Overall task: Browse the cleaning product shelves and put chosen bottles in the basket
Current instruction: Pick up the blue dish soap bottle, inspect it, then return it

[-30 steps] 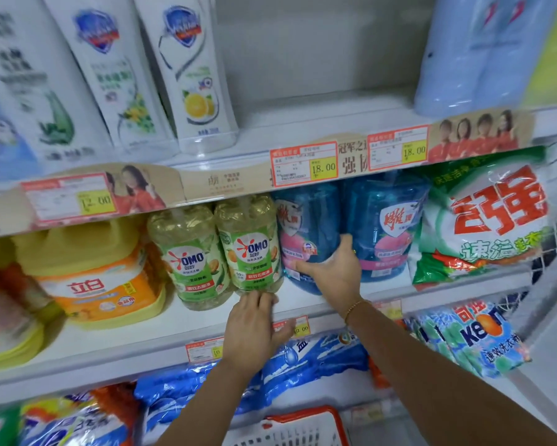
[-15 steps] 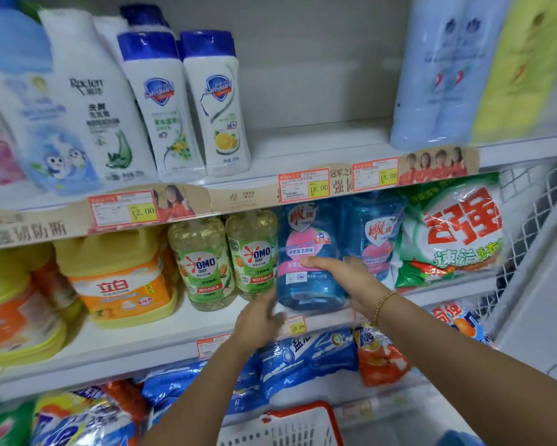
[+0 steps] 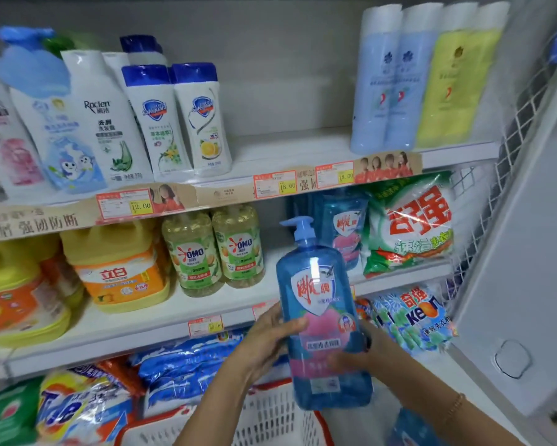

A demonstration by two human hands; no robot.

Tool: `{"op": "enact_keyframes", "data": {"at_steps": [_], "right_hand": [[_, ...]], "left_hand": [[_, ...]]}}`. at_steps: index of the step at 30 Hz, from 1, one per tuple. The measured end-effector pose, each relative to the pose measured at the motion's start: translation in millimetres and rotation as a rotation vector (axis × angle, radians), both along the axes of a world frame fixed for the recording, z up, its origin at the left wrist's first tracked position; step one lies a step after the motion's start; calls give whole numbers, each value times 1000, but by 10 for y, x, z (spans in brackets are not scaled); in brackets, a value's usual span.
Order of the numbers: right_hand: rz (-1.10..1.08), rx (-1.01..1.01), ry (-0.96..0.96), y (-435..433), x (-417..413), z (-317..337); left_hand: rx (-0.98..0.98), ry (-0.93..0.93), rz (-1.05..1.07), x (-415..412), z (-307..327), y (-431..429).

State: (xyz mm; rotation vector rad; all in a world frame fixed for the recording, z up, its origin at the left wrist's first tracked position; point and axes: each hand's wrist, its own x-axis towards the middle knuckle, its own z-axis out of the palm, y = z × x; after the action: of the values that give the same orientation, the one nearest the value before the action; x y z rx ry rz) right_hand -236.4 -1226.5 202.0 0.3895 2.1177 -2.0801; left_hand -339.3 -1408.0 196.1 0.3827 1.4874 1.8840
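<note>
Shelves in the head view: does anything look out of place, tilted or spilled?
No spill or damage shows. One oddity: a blurred blue plastic lump sits atop the bottles at upper left, unlike the neat rows; what it is cannot be told.

A translucent blue pump bottle (image 3: 319, 304), with a red-and-white shield label above a pink panel, is being held nearly upright, its top leaning slightly left, before the middle shelf's (image 3: 142, 329) front edge. The left hand (image 3: 267, 336) and right hand (image 3: 361, 355) are clasping its lower sides. It is hanging above a white mesh basket (image 3: 270, 420) with a red rim.
</note>
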Motion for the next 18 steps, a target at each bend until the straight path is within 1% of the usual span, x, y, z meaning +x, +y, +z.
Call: {"op": "enact_keyframes", "data": {"at_steps": [2,4,8,11,14,18], "right_hand": [[53,74,63,55,175,44],[90,136,142,84,295,139],[132,285,266,71,351,224],[119,305,316,21,316,243],[115,299,353,-47,265,274],[124,299,398,-133,230,365]], "left_hand": [[3,77,44,202,41,-12],[-15,209,63,383,188,-60],[-116,453,9,628,592,-195],[-156,583,2,726,837,-270],[-169,637,31,784,951,-345],[-130,613,97,849,1005,-436]]}}
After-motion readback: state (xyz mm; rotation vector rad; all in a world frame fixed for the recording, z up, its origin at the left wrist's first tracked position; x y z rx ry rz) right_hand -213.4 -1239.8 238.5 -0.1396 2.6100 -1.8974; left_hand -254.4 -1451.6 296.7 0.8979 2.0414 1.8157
